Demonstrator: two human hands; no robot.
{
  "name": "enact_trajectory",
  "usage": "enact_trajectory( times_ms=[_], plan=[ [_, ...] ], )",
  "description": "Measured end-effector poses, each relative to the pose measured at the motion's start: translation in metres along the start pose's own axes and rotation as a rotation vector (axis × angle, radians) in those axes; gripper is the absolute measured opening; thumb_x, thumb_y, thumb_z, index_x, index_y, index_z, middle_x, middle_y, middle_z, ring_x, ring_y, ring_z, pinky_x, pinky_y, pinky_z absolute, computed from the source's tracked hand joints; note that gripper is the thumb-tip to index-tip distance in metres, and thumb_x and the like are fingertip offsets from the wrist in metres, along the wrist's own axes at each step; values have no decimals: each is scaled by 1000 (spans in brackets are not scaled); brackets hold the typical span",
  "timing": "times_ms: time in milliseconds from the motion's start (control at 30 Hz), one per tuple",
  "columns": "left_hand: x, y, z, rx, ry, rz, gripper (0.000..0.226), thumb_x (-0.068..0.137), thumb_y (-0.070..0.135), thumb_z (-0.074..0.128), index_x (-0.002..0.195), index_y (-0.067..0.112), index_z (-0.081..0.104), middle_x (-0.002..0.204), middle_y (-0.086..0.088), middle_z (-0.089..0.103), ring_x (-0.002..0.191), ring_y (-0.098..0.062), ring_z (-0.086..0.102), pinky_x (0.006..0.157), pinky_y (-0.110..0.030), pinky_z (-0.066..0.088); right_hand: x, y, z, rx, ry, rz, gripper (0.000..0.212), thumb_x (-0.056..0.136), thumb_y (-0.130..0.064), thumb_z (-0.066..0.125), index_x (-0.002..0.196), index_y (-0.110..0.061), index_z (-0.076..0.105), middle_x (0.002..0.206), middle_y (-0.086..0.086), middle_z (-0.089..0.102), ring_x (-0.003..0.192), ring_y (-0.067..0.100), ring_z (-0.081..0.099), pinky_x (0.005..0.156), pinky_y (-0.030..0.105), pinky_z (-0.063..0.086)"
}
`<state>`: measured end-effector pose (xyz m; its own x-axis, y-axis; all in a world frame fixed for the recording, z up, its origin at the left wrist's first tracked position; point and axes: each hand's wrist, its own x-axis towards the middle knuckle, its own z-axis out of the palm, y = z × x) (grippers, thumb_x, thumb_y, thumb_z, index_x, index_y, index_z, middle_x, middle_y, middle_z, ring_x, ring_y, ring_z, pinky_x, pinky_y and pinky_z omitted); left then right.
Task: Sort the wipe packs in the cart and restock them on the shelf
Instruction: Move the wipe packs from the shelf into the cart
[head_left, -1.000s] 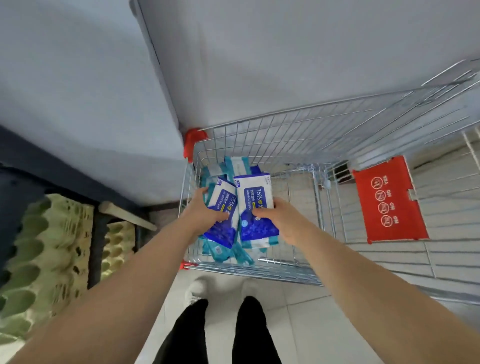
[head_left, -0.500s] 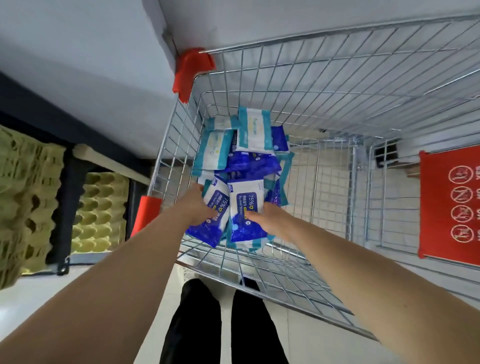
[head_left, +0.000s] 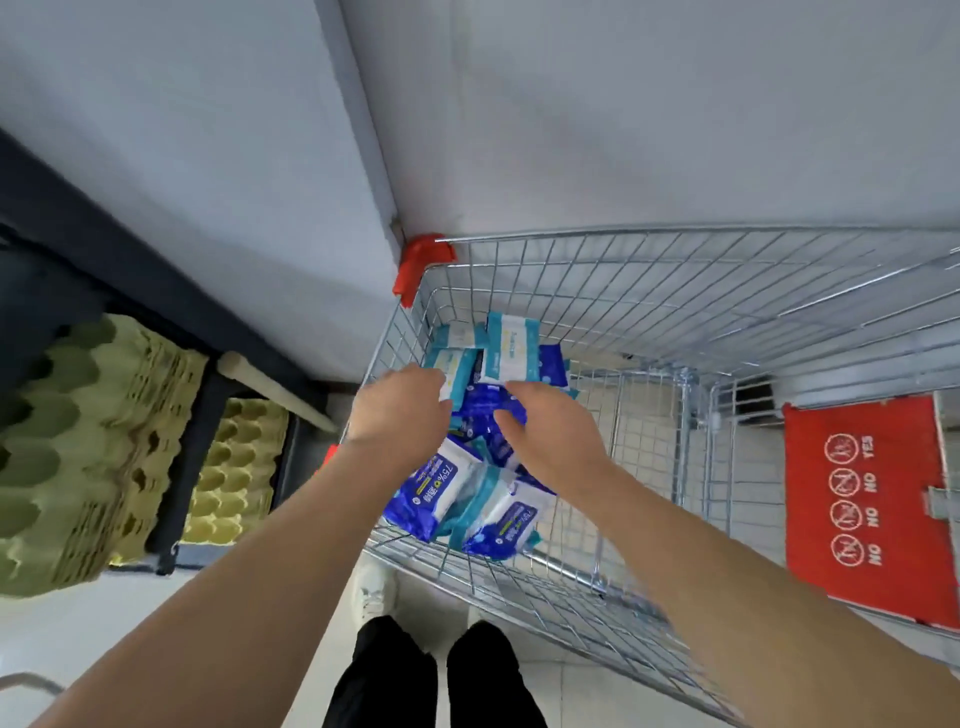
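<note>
Both arms reach down into the wire cart (head_left: 675, 291), which stands against a pale wall (head_left: 623, 130) with its red corner cap (head_left: 423, 260) close to the wall's corner. The wipe packs (head_left: 480, 408) all lie on the cart's floor along its left side. In the far left corner sits a small heap of teal-and-white packs (head_left: 511, 348), overlapping one another. Dark blue packs (head_left: 553, 366) lie under and just beside them. At the near left corner lie two blue-and-white packs (head_left: 436, 488) printed "75%" (the rest of the print is too small to read), side by side and touching.

The left hand (head_left: 400, 410) is over the left side of the heap, knuckles up, its fingers bent down onto one teal-and-white pack. The back of the hand hides the fingertips, so I cannot tell whether it grasps the pack or only touches it. The right hand (head_left: 550, 431) hovers just over the dark blue packs in the middle, fingers spread and relaxed, grasping nothing.

At the cart's right end a red flap (head_left: 862, 499) carries round white signs. Left of the cart, a dark rack (head_left: 189, 467) holds stacks of green egg trays (head_left: 83, 447) and yellow egg trays (head_left: 234, 467), with a wooden stick (head_left: 275, 392) near them. A white shoe (head_left: 374, 592) and black trousers (head_left: 384, 675) show below.
</note>
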<state>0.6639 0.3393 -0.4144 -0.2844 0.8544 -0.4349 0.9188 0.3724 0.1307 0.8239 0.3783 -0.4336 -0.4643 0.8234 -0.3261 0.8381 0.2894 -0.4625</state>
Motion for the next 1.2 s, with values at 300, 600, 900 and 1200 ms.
enact_trajectory(
  times_ms=[300, 600, 900, 1200],
  plan=[
    [-112, -22, -157, -106, 565, 65, 31, 96, 33, 46, 117, 18, 64, 113, -4, 65, 101, -28, 60, 83, -38, 47, -37, -131, -139, -113, 408, -537, 22, 88, -21, 58, 102, -9, 70, 97, 5, 71, 90, 26, 62, 82, 36, 50],
    [-256, -112, -265, -132, 1028, -60, 27, 91, 31, 59, 111, 17, 69, 102, 0, 71, 92, -29, 65, 79, -37, 49, -114, -311, -210, -99, 608, -937, 25, 87, -22, 58, 99, -4, 69, 93, 9, 71, 89, 27, 65, 87, 31, 41],
    [-399, -251, -314, -111, 1249, -311, 28, 90, 32, 62, 113, 17, 69, 100, -1, 71, 93, -30, 64, 80, -36, 48, -190, -504, -174, 22, 569, -1191, 33, 89, -24, 55, 115, -8, 67, 111, 4, 70, 108, 24, 64, 103, 38, 40],
    [-504, -413, -329, -91, 1124, -509, 40, 94, 45, 48, 130, 30, 56, 122, 8, 64, 113, -17, 57, 91, -33, 45, -244, -681, -99, 8, 425, -1237, 35, 95, -26, 53, 127, -12, 61, 126, 3, 64, 118, 18, 57, 112, 32, 27]
  ],
)
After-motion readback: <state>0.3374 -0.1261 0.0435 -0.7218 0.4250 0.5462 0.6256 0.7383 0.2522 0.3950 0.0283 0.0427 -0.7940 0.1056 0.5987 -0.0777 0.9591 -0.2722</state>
